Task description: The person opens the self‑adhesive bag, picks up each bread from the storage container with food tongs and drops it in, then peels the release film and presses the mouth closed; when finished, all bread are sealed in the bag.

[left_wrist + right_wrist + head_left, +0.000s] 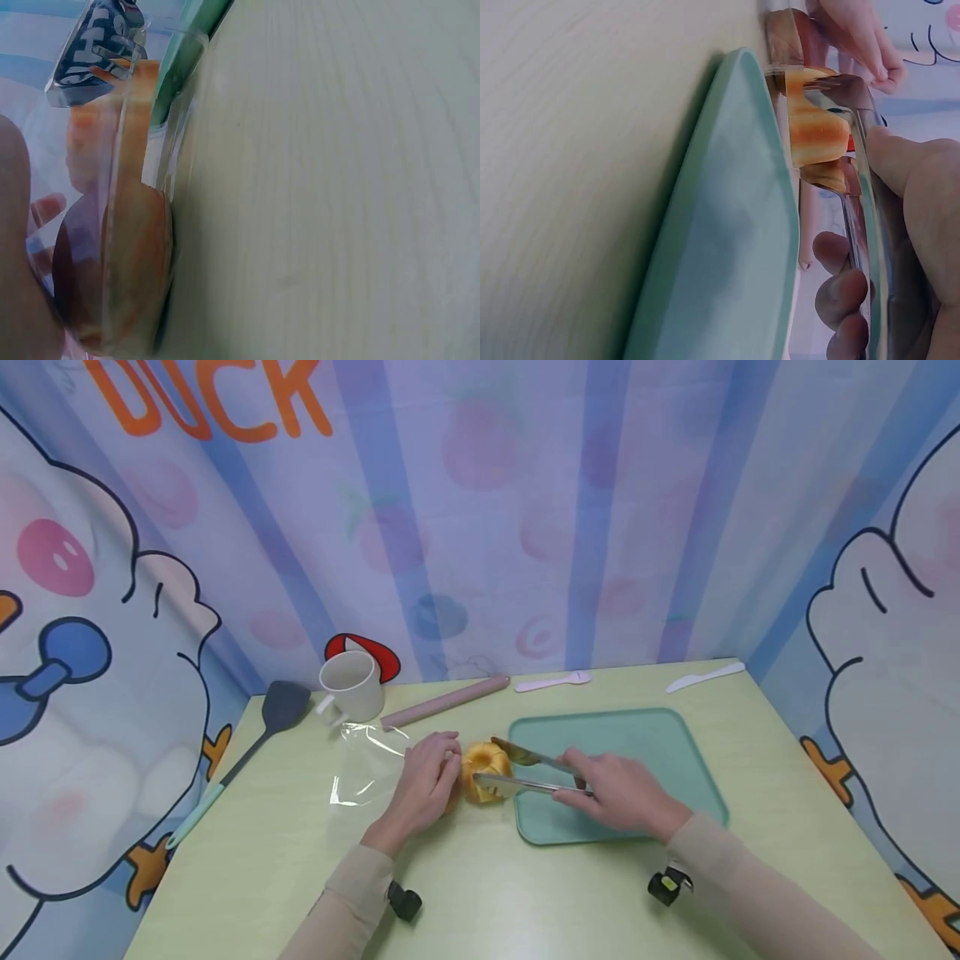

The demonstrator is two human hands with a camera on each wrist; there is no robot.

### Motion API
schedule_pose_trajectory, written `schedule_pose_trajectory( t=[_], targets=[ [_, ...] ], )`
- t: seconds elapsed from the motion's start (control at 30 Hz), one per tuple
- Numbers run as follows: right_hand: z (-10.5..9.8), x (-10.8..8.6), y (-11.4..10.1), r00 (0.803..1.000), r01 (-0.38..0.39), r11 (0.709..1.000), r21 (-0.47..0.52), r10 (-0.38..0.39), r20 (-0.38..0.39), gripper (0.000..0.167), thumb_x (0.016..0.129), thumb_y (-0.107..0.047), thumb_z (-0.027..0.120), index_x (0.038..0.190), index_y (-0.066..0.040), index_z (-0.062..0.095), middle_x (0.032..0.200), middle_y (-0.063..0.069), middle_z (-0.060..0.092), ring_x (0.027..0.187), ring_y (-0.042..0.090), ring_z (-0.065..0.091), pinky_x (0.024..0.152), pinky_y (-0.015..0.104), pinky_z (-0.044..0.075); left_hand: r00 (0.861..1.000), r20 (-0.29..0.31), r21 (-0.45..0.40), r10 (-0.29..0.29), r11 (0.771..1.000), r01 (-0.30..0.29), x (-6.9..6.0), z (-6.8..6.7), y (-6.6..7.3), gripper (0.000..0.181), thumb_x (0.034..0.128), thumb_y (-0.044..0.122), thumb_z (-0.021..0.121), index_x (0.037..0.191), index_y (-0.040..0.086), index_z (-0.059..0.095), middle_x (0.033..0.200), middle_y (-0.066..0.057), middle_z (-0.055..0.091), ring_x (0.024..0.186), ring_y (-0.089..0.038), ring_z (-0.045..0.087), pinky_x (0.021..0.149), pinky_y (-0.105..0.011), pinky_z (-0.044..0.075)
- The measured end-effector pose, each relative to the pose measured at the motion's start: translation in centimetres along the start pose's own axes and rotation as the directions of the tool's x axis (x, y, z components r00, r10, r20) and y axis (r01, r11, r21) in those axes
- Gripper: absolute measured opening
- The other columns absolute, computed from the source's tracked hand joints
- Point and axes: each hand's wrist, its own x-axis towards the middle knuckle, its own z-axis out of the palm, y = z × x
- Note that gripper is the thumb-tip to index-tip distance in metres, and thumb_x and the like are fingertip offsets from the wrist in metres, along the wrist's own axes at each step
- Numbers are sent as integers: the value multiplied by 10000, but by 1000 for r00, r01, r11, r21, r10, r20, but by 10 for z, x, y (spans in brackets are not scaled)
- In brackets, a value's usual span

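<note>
My left hand [423, 789] grips a clear plastic bag [363, 768]; the left wrist view shows a brown bun [135, 277] through the plastic, with fingers [48, 208] behind it. Metal tongs [534, 787] are held in my right hand [622, 793], thumb on one side and curled fingers on the other in the right wrist view. Their two ends lie on either side of a golden ring-shaped bread [472, 762], at the bag's right end. That bread [817, 135] shows between the tong ends beside the tray. Whether part of it is inside the bag, I cannot tell.
A green tray [645, 735] lies right of the bread, under my right hand. Behind are a white mug [356, 687], a pinkish rod [446, 702], a pink fork [551, 682] and a white knife [705, 677]. A dark spatula [281, 707] lies at the left.
</note>
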Motion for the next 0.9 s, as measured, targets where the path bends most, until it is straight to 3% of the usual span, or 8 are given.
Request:
schedule_pose_trajectory(
  t=[0.13,0.33,0.63,0.9],
  targets=[
    [0,-1,-1,1000,-3,1000,-5,3,11,416,1029,-516,627,1214,-144,613,745,-153,537,563,1,431,490,225,379,999,8,19,-33,999,32,-1,-2,0,158,1093,229,477,1051,144,604,1399,-167,637,1365,-388,522,1075,-883,199],
    [-4,0,1,999,24,999,-25,-23,40,415,1023,-521,637,1211,-151,615,746,-152,535,555,3,435,478,227,375,997,13,46,-73,996,73,-3,-3,-2,167,1105,255,464,1054,178,604,1424,-97,632,1412,-383,496,1083,-899,108],
    [-11,3,3,996,36,995,-95,-28,84,445,994,-515,682,1254,-156,641,767,-134,594,612,4,514,496,261,416,997,17,32,-76,997,75,-5,-2,-5,175,1107,251,458,1051,168,601,1410,-106,643,1414,-434,489,1086,-896,121],
    [-7,1,1,999,43,991,-126,-38,36,387,1010,-511,658,1195,-172,630,707,-142,541,546,1,447,439,241,343,996,30,20,-79,997,78,-6,-1,-3,174,1107,255,458,1069,167,604,1423,-114,633,1421,-430,477,1091,-895,87]
  ],
)
